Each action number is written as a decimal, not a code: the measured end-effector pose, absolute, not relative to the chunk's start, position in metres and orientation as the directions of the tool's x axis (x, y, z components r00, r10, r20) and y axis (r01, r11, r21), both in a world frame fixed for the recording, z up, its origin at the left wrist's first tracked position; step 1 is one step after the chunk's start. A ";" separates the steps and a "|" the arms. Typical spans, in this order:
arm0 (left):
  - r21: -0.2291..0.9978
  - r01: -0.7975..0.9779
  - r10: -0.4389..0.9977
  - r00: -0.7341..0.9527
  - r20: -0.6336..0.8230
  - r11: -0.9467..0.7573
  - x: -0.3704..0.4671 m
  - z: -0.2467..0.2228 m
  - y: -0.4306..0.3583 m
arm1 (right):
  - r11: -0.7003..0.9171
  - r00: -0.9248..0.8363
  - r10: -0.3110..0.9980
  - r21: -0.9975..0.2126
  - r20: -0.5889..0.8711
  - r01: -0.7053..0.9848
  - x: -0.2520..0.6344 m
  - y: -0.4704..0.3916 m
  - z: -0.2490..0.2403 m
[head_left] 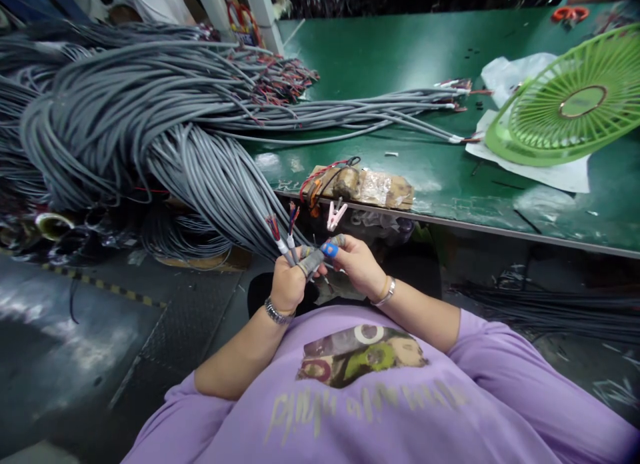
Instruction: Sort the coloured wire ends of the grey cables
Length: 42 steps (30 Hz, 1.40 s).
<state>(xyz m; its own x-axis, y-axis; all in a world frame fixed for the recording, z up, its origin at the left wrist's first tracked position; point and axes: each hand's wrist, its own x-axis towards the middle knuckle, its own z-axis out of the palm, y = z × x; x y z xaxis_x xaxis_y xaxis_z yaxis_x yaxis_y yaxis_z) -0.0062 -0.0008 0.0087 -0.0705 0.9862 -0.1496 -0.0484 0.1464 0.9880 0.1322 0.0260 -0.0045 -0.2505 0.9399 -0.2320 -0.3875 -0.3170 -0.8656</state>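
Note:
Close in front of my body, my left hand (pixel 291 277) is closed round grey cables (pixel 285 249). Two of their stripped ends rise above the fist, showing red and dark inner wires (pixel 273 228). Grey tape wraps some of my fingers. My right hand (pixel 356 263) meets the left one, its thumb and forefinger pinched together, with blue tape on the thumb. What lies in that pinch is too small and covered to make out. Just beyond the hands, a pink clip (pixel 336 215) sits at the table edge beside a taped wooden block (pixel 377 188) with red and black wires.
A large bundle of grey cables (pixel 125 97) drapes over the left side of the green table (pixel 350 57). More cable ends lie across the middle. A green fan (pixel 575 101) stands on the right near white paper (pixel 555 174). Orange-handled scissors (pixel 570 14) lie far right.

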 end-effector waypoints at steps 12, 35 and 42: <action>0.996 0.036 0.996 0.037 -0.083 0.082 -0.012 0.008 -0.003 | -0.331 -0.368 0.908 -0.883 -0.202 -0.333 0.137 0.025 0.004; 0.995 -0.063 0.990 -0.111 -0.082 0.076 -0.006 0.014 -0.003 | -0.359 -0.338 0.911 -0.854 -0.234 -0.376 0.132 0.023 0.001; 0.995 -0.053 0.989 -0.117 -0.086 0.080 -0.003 0.019 -0.003 | -0.320 -0.287 0.932 -0.874 -0.221 -0.367 0.132 0.022 0.004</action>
